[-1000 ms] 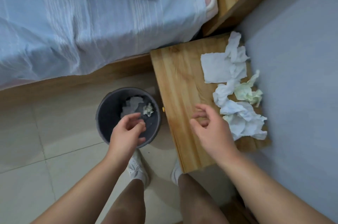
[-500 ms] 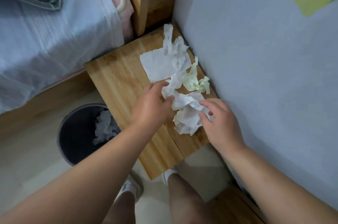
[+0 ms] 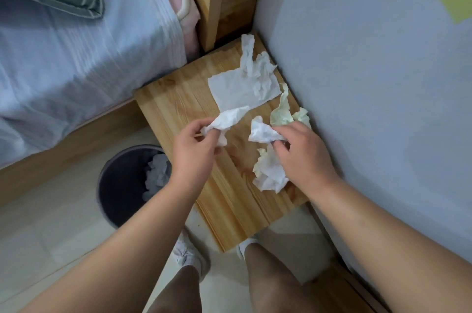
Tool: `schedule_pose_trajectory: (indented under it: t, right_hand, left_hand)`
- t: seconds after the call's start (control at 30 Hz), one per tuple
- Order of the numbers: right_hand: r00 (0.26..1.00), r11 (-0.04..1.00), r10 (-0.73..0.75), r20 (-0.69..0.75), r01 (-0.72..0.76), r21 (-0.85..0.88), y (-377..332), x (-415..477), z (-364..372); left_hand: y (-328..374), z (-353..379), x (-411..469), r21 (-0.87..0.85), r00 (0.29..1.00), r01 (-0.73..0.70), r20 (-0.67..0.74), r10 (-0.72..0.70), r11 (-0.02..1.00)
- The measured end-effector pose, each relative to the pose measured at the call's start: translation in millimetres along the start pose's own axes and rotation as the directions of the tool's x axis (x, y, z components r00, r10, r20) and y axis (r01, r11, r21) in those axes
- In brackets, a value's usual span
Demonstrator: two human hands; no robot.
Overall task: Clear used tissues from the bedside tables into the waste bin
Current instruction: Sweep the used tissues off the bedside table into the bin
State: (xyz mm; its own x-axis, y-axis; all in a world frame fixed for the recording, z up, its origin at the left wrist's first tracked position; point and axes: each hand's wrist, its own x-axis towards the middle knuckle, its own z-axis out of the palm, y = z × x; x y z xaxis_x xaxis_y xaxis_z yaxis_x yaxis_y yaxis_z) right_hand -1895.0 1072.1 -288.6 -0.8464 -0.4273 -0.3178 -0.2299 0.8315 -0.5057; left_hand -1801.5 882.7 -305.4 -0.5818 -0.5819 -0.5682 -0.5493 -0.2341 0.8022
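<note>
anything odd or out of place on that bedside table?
Only the clutter being cleared: crumpled white tissues on the bedside table, one pale green tissue by the wall. Left hand and right hand each grip one. Waste bin upright, nothing spilled or damaged.

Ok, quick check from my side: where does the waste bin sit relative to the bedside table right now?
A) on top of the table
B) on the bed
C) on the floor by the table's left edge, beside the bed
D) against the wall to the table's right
C: the dark waste bin stands on the tiled floor left of the bedside table, below the bed, with crumpled tissues already inside.
</note>
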Motion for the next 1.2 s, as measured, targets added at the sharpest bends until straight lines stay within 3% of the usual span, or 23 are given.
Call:
schedule_pose_trajectory:
  t: [0.07, 0.17, 0.3, 0.4, 0.47, 0.57, 0.7, 0.8, 1.0, 1.2]
  right_hand:
    - [0.996, 0.999, -0.031, -0.081, 0.034, 0.035, -14, -6, -6]
    - [0.989, 0.985, -0.103, -0.108, 0.116, 0.126, -47, -22, -5]
    - [0.987, 0.96, -0.098, 0.127, 0.06, 0.275, -97, -46, 38]
    - [0.963, 0.965, -0.025, 0.269, -0.047, 0.258, -126, -54, 92]
    - [0.946, 0.953, 0.049, 0.321, -0.141, 0.269, -143, -55, 132]
    - [0.896, 0.928, 0.148, 0.42, -0.273, 0.255, -161, -50, 187]
    - [0.836, 0.931, 0.205, 0.508, -0.328, 0.163, -171, -41, 235]
    - [0.819, 0.887, 0.248, 0.518, -0.407, 0.219, -171, -39, 248]
    - [0.792, 0.867, 0.221, 0.569, -0.426, 0.257, -173, -52, 225]
    - [0.849, 0.827, 0.145, 0.508, -0.386, 0.409, -157, -53, 147]
  left_hand:
    - [-7, -34, -13, -0.08, 0.998, 0.016, -0.054, -0.02, 0.997]
    - [-34, -93, -33, -0.066, 0.987, 0.066, -0.141, -0.074, 0.996]
    - [-90, -164, -50, -0.151, 0.927, 0.23, -0.265, -0.263, 0.961]
    - [-130, -202, -53, -0.235, 0.857, 0.375, -0.282, -0.432, 0.897]
    - [-151, -220, -52, -0.227, 0.835, 0.41, -0.296, -0.464, 0.883]
    - [-177, -235, -46, -0.188, 0.835, 0.42, -0.303, -0.46, 0.888]
    - [-198, -248, -34, -0.193, 0.832, 0.443, -0.276, -0.482, 0.876]
    - [-204, -254, -28, -0.226, 0.833, 0.447, -0.248, -0.495, 0.865]
    - [-200, -250, -39, -0.181, 0.851, 0.428, -0.25, -0.462, 0.886]
    - [-136, -197, -45, -0.048, 0.951, 0.202, -0.228, -0.208, 0.978]
